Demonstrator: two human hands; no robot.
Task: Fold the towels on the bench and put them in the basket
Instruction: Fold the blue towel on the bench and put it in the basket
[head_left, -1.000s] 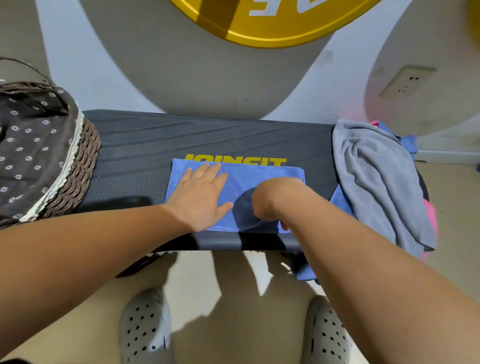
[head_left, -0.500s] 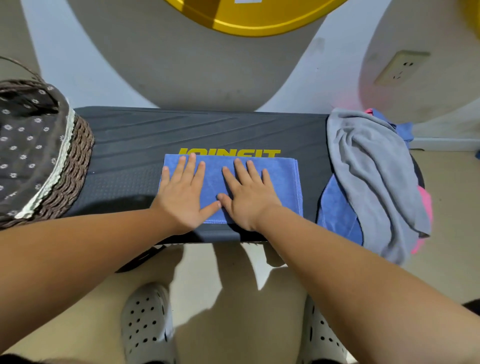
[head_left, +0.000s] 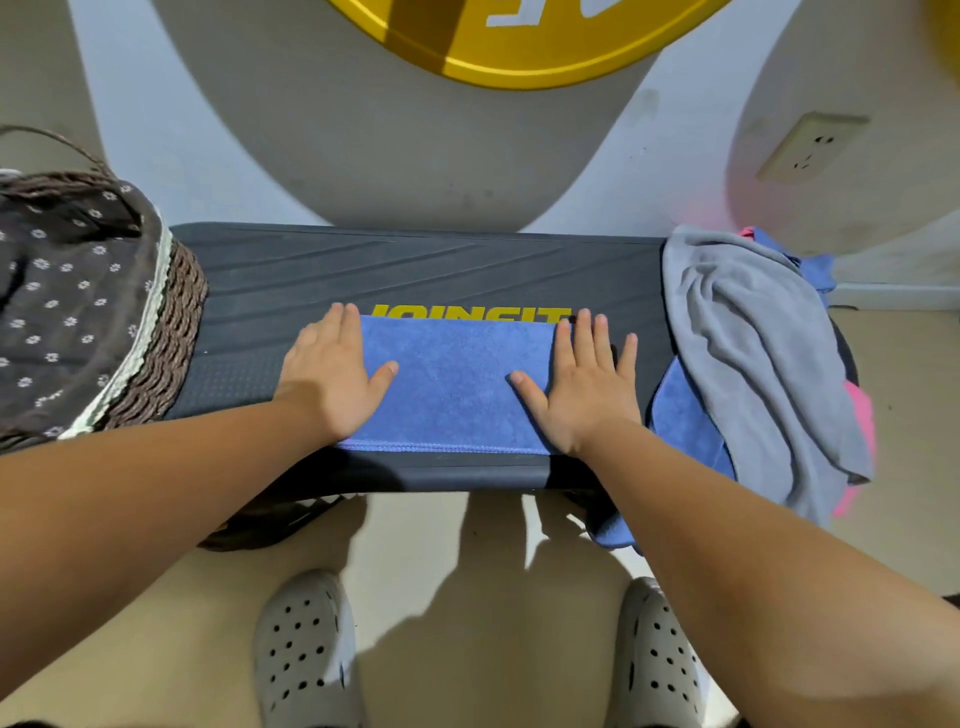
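Left hand (head_left: 332, 379) and right hand (head_left: 582, 384) flat, fingers straight, on blue towel (head_left: 452, 384) atop black bench (head_left: 415, 270) by wall (head_left: 363, 130)

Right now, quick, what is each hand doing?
Left hand: open, flat on the towel's left end.
Right hand: open, flat on its right end.

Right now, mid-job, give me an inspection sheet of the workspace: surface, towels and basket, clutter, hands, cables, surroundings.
Surface: black bench, its yellow lettering partly covered by a towel.
Job's things: folded blue towel flat at mid-bench; grey towel heaped at the right end over a second blue towel and a pink towel; wicker basket with floral liner at the left end.
Clutter: nothing seen.
Hands: left hand and right hand lie flat, fingers straight, on the folded towel's two ends.
Cables: nothing seen.
Surroundings: wall socket upper right; yellow disc above; pale clogs on the floor.
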